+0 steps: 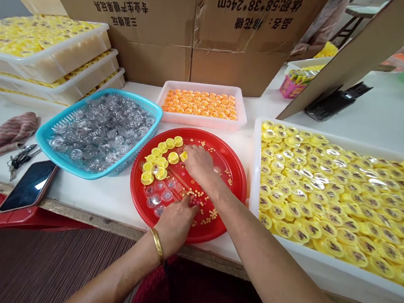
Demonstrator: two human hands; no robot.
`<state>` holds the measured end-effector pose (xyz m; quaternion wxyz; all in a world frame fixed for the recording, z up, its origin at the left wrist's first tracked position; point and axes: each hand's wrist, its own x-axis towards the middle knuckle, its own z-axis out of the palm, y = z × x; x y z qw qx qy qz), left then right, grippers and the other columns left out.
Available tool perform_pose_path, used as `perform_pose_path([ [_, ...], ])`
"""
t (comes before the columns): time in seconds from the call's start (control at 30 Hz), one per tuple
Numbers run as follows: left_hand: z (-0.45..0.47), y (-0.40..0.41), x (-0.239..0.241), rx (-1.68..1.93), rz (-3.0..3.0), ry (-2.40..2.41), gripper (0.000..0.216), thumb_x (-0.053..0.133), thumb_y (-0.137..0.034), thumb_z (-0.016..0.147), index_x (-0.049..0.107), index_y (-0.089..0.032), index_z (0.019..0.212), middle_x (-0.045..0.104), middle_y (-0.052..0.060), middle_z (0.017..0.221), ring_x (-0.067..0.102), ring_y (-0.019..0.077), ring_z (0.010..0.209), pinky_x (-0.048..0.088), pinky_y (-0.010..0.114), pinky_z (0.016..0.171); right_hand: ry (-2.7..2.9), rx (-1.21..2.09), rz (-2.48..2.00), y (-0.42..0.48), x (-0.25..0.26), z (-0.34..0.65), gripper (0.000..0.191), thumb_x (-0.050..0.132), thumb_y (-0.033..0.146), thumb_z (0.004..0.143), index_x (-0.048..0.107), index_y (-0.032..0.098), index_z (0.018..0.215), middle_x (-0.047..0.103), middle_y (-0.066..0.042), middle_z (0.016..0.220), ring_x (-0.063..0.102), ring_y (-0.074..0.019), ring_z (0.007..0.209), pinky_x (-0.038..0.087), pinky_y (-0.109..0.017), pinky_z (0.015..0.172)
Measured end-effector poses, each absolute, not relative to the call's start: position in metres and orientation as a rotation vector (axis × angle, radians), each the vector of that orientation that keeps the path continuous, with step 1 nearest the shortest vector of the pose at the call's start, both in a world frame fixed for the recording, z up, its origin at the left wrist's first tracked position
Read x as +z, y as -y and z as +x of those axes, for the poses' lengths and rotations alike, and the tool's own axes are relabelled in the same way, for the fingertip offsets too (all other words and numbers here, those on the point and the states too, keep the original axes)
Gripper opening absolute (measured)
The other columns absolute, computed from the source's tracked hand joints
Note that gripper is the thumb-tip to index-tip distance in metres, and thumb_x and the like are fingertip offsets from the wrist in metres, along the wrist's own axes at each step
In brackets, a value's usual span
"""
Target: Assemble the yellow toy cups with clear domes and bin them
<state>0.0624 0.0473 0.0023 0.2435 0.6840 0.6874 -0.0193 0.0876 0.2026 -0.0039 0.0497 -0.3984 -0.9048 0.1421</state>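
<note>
A round red tray (229, 213) lies in front of me, with both hands over it. My right hand (198, 163) is closed, its fingertips at a small yellow plastic cup (184, 156) near the tray's middle. Lower down, my left hand (175, 221), with a gold bracelet at the wrist, has its thumb and fingers drawn together above scattered small yellow pellets (212, 216). What it pinches, if anything, is hidden. Several more yellow cups (161, 161) stand along the tray's left side. Below them lie several clear domed plastic caps (153, 200).
A blue basket (86, 173) of clear caps stands left of the tray. Behind is a white bin (201, 121) of orange pieces; at right, a large white bin (253, 177) of yellow pieces. Cardboard (161, 59) rises behind. A phone (29, 185) and keys (21, 157) lie left.
</note>
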Motion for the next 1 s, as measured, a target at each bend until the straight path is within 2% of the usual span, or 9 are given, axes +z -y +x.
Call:
perform_pose_path([
  [0.17,0.059,-0.051,-0.015,0.128,1.855,-1.902,0.026,0.043,-0.001,0.080,0.062,-0.013,0.091,0.062,0.012,0.093,0.062,0.0197,0.074,0.049,0.032,0.068,2.684,0.367,-1.304,-0.174,-0.004,0.131,0.022,0.058,0.018,0.092,0.060,0.010,0.113,0.061,-0.014,0.106,0.056,-0.0273,0.103,0.045,-0.034,0.089],
  [0.3,0.041,-0.060,-0.017,0.525,1.692,-1.943,0.015,0.052,-0.002,0.073,0.060,-0.015,0.075,0.059,0.003,0.071,0.056,0.0144,0.065,0.043,0.025,0.062,2.620,0.457,-1.241,-0.141,-0.015,0.171,0.019,0.065,0.019,0.089,0.061,0.016,0.107,0.060,-0.008,0.104,0.057,-0.0233,0.100,0.045,-0.030,0.088],
  [0.37,0.037,-0.066,-0.012,0.686,1.622,-1.922,0.012,0.055,-0.004,0.072,0.060,-0.016,0.073,0.057,-0.001,0.065,0.052,0.0121,0.060,0.040,0.023,0.059,2.620,0.529,-1.232,-0.128,-0.019,0.181,0.020,0.066,0.018,0.088,0.060,0.018,0.107,0.060,-0.006,0.103,0.058,-0.0220,0.098,0.046,-0.028,0.084],
  [0.53,0.057,-0.071,-0.002,0.732,1.793,-1.957,0.019,0.052,-0.005,0.081,0.067,-0.016,0.077,0.059,0.004,0.076,0.055,0.0142,0.070,0.041,0.025,0.065,2.627,0.591,-1.256,-0.116,-0.018,0.188,0.019,0.067,0.017,0.087,0.060,0.016,0.105,0.058,-0.006,0.098,0.060,-0.0214,0.090,0.048,-0.028,0.074],
  [0.67,0.053,-0.061,-0.003,0.779,1.764,-2.044,0.020,0.050,-0.012,0.088,0.069,-0.016,0.092,0.062,0.006,0.086,0.059,0.0157,0.078,0.044,0.026,0.071,2.619,0.595,-1.306,-0.118,-0.015,0.191,0.017,0.068,0.022,0.088,0.060,0.016,0.102,0.057,-0.005,0.099,0.062,-0.0214,0.087,0.048,-0.028,0.072],
  [0.77,0.027,-0.054,-0.001,0.549,1.707,-2.334,0.019,0.050,-0.015,0.089,0.069,-0.014,0.094,0.063,0.009,0.091,0.061,0.0197,0.084,0.045,0.029,0.073,2.623,0.591,-1.338,-0.118,-0.015,0.193,0.018,0.069,0.025,0.088,0.060,0.014,0.099,0.056,-0.007,0.102,0.062,-0.0220,0.085,0.050,-0.029,0.071],
  [0.93,0.008,-0.058,0.003,-0.005,1.788,-2.447,0.021,0.055,-0.030,0.088,0.068,-0.013,0.091,0.062,0.012,0.099,0.062,0.0263,0.091,0.046,0.033,0.071,2.594,0.716,-1.239,-0.117,-0.018,0.193,0.051,0.075,0.016,0.081,0.051,0.014,0.125,0.051,-0.010,0.120,0.061,-0.0247,0.097,0.053,-0.034,0.081],
  [1.0,0.014,-0.061,0.001,-0.071,1.800,-2.459,0.024,0.054,-0.034,0.089,0.068,-0.014,0.090,0.062,0.012,0.098,0.063,0.0266,0.089,0.046,0.033,0.068,2.582,0.777,-1.144,-0.117,-0.020,0.194,0.051,0.071,0.007,0.081,0.050,0.013,0.127,0.051,-0.010,0.123,0.060,-0.0234,0.103,0.052,-0.033,0.087],
])
